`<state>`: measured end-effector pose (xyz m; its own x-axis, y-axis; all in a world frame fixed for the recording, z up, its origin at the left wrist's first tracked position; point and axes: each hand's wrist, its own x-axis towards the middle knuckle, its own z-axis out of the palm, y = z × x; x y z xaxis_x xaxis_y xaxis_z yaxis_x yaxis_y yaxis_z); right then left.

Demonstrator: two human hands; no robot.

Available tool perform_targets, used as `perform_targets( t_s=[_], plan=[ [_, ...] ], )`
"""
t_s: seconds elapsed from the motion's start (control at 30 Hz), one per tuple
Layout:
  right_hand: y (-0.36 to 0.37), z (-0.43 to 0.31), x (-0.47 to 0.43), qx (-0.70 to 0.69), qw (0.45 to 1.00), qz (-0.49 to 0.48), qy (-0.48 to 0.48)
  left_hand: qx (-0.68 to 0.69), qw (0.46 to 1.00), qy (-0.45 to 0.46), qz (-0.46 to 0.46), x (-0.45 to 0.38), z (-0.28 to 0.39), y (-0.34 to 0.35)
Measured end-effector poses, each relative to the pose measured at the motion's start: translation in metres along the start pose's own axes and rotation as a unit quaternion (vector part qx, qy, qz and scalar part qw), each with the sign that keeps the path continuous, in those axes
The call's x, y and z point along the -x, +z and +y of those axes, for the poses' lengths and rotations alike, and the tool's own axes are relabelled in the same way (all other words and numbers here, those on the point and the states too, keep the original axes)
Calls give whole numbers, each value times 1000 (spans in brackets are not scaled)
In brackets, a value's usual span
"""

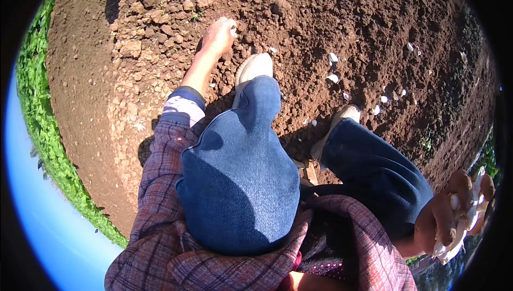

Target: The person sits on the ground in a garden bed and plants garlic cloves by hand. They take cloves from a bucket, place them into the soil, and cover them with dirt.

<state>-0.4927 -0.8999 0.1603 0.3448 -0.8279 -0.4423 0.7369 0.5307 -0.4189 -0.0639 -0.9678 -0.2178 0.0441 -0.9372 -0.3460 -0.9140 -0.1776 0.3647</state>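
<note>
My left hand (pixel 219 36) is low over the clods, just beyond the toe of one pale shoe, with its fingers closed on a small white piece (pixel 233 32) that looks like a garlic clove. Off at the far right, my right hand (pixel 437 217) is curled around a cluster of garlic cloves (pixel 461 231) with papery white skins. Loose garlic cloves lie scattered on the soil: one pale clove (pixel 333 78), another (pixel 375 110) and several more around them. The undersides of the fingers of my left hand are hidden.
Brown tilled soil (pixel 300 22) with rough clods spreads before me. My two pale shoes (pixel 256 66) stand on it, under blue jeans (pixel 256 163). Larger clods (pixel 131 48) lie left of my left hand. A strip of green plants (pixel 38 102) borders the soil at the far left.
</note>
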Motion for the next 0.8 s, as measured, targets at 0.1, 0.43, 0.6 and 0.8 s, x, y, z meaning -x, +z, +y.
perform_targets(
  t_s=[0.1, 0.43, 0.6, 0.8],
  plan=[
    [-3, 1, -2, 2, 1000, 9, 7, -69, 996, 56, -20, -4, -1, 2],
    [-11, -10, -10, 23, 1000, 11, 18, -34, 998, 32, -31, -3, -10, -1],
    [-9, -25, -29, 70, 997, -11, 24, 6, 999, 34, 38, -1, -2, 18],
    [-42, -10, -149, 148, 984, -72, 72, -116, 993, -2, 8, -1, 15, 20]
  ],
)
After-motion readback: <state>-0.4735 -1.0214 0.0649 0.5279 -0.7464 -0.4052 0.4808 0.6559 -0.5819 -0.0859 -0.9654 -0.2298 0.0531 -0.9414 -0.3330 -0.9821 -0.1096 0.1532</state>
